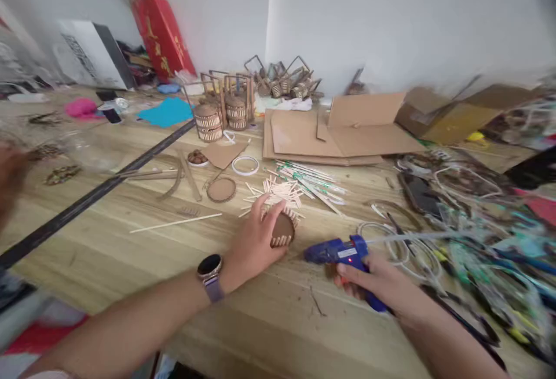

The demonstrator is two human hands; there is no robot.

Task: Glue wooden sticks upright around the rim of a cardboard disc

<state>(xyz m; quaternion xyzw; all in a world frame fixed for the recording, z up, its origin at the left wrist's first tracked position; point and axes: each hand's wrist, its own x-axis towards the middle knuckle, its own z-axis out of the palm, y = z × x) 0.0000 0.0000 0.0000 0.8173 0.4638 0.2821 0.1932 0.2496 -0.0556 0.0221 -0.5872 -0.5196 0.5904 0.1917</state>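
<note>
My left hand (252, 246), with a watch at its wrist, has its fingers curved round a small round cardboard basket base (284, 229) edged with short upright sticks. The base rests on the table, and part of its rim is covered by my fingers. To the right, my right hand (369, 283) grips a blue glue gun (341, 251) by its handle; its nozzle points left toward the base, apart from it. A clear glue stick (417, 236) juts from the gun's back. Just behind the base lies a pile of short cut sticks (278, 189).
Longer sticks (310, 182), a white tape ring (245, 164) and a cardboard disc (221, 189) lie beyond my hands. Finished small baskets (208, 121) stand farther back beside flattened cardboard (304, 132). Cables and tools crowd the right. Another person's blurred hand (11, 176) shows at the left edge.
</note>
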